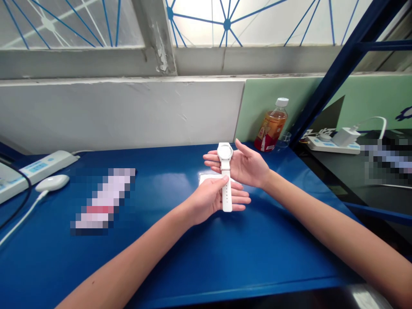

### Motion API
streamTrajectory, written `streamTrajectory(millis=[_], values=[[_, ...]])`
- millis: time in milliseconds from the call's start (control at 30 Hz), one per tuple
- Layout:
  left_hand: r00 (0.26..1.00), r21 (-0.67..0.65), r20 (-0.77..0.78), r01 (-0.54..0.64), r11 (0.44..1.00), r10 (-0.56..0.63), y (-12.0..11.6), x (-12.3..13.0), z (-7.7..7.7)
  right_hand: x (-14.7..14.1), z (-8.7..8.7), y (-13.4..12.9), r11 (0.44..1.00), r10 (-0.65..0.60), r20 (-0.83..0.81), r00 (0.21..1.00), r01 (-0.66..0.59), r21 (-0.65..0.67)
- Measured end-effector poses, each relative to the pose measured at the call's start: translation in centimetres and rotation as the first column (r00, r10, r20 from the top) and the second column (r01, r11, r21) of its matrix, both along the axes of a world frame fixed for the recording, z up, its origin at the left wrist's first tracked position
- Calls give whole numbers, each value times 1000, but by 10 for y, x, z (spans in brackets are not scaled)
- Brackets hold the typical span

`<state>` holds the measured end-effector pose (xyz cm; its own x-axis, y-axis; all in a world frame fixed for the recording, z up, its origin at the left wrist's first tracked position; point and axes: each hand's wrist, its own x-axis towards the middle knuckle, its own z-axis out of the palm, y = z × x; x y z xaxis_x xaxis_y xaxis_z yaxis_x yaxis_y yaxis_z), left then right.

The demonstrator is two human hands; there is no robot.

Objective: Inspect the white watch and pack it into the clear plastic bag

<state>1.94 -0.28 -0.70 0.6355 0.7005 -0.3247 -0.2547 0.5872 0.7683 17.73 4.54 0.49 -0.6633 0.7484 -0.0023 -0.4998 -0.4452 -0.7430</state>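
A white wristwatch [226,195] with a round face and a long strap with a row of holes lies across my hands. My left hand [207,197] has it pinched, thumb pressed on the strap and fingers stretched out underneath. Palm up behind the watch head, my right hand [247,165] is open, its fingers passing under the watch and its thumb raised apart. Whether those fingers bear any of its weight, I cannot tell. Partly covered by my hands, a flat white item [203,177] lies on the blue table [154,257].
A blurred-out phone-like object [106,199] lies at left. Beyond it are a white corded device [53,183] and a power strip [45,167]. A drink bottle [272,126] stands at the back right, near a blue post [331,81]. Another power strip [334,146] is further right.
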Motion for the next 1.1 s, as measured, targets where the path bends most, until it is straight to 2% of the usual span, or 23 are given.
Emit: streamTrajectory(millis=[333, 500, 800, 1100], values=[[999, 35, -16, 34, 999, -34, -2, -2, -3, 1, -1, -2, 999, 41, -34, 999, -40, 12], [999, 57, -18, 39, 998, -38, -2, -2, -7, 0, 0, -2, 1000, 9, -16, 1000, -9, 16], [999, 6, -48, 11, 1000, -11, -2, 1, -2, 1, 0, 1, 1000, 13, 20, 1000, -13, 7], [1000, -10, 11, 4, 1000, -4, -2, 2, -2, 4, 2, 3, 1000, 11, 65, 998, -12, 6]])
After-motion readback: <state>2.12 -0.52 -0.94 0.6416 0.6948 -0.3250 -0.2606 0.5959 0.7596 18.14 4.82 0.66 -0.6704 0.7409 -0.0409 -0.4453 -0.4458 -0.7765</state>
